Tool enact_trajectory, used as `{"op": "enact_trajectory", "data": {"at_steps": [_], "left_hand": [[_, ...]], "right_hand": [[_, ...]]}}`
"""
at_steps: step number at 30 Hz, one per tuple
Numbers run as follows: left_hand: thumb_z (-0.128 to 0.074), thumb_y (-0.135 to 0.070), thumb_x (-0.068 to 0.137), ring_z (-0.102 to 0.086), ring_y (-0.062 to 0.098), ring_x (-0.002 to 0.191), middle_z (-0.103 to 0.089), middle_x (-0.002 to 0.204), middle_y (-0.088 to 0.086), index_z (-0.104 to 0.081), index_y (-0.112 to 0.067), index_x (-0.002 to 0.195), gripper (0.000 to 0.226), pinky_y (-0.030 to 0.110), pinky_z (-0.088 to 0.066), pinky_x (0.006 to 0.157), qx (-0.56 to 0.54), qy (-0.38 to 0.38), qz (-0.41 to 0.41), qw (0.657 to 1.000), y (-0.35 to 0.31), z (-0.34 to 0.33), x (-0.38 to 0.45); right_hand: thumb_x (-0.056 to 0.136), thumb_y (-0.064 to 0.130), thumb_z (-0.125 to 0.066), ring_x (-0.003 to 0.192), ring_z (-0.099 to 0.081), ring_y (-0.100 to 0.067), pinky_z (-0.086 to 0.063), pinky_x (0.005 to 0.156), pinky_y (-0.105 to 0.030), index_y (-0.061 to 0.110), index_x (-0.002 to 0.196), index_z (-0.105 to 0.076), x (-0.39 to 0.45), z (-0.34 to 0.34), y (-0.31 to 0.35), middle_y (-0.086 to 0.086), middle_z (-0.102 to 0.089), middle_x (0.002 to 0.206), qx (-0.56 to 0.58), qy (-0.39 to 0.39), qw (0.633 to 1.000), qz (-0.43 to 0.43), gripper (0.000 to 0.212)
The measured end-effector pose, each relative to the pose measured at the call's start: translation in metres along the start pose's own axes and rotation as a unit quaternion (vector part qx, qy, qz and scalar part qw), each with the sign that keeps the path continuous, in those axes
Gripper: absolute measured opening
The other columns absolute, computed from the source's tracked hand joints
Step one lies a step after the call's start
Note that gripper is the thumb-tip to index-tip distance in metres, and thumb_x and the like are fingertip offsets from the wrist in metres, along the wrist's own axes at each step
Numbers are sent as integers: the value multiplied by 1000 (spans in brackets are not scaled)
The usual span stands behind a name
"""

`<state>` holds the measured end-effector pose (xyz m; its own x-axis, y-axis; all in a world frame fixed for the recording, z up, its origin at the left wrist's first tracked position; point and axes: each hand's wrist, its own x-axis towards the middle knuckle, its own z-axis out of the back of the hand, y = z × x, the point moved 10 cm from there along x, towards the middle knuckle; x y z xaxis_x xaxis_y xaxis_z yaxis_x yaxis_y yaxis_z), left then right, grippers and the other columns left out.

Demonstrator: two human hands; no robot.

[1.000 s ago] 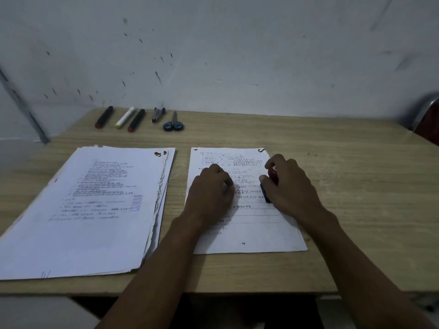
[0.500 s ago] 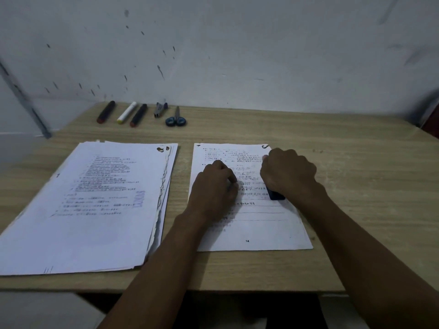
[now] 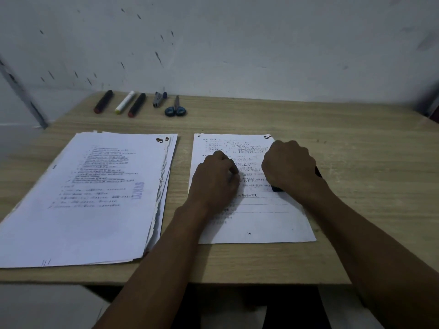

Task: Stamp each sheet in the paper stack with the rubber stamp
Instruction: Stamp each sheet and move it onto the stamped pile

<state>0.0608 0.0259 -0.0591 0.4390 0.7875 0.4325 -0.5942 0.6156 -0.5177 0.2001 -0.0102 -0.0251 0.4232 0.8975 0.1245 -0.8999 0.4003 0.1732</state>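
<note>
As the right hand [image 3: 288, 166], fist clamped round the rubber stamp [image 3: 277, 188], rolled it down onto the single sheet [image 3: 257, 224], the left hand [image 3: 215, 180] pinned the paper, so an imprint looked imminent.

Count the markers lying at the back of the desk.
3, in a row at the back left: a black marker, a white marker and another black marker, left of the stapler and scissors. None looks hidden.
</note>
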Motion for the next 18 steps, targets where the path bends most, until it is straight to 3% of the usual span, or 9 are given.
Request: {"op": "enact_trajectory", "data": {"at_steps": [8, 15, 18], "left_hand": [[-63, -19, 84, -56, 23, 93, -59, 99, 4, -69, -12, 90, 11, 42, -47, 81, -6, 2, 1, 1000, 2, -2, 0], [-63, -18, 84, -55, 24, 93, -58, 98, 4, -69, -12, 88, 10, 42, -47, 81, -2, 6, 4, 1000, 3, -3, 0], [-64, -17, 83, -56, 24, 94, -59, 98, 4, -70, -12, 88, 9, 42, -47, 81, -5, 9, 6, 1000, 3, -3, 0]], "right_hand": [[84, 7, -50, 76, -47, -28, -39, 68, -34, 15, 65, -33, 0, 0, -2, -6, -42, 78, -16, -8, 1000, 4, 26], [85, 9, -49, 78, -46, -28, -37, 71, -34, 12, 83, -46, -3, 2, 2, -7, -45, 87, -34, -11, 999, 7, 4], [85, 12, -48, 77, -46, -26, -36, 72, -33, 13, 82, -47, -1, 2, 0, -5, -47, 87, -35, -3, 999, 9, 3]]}}
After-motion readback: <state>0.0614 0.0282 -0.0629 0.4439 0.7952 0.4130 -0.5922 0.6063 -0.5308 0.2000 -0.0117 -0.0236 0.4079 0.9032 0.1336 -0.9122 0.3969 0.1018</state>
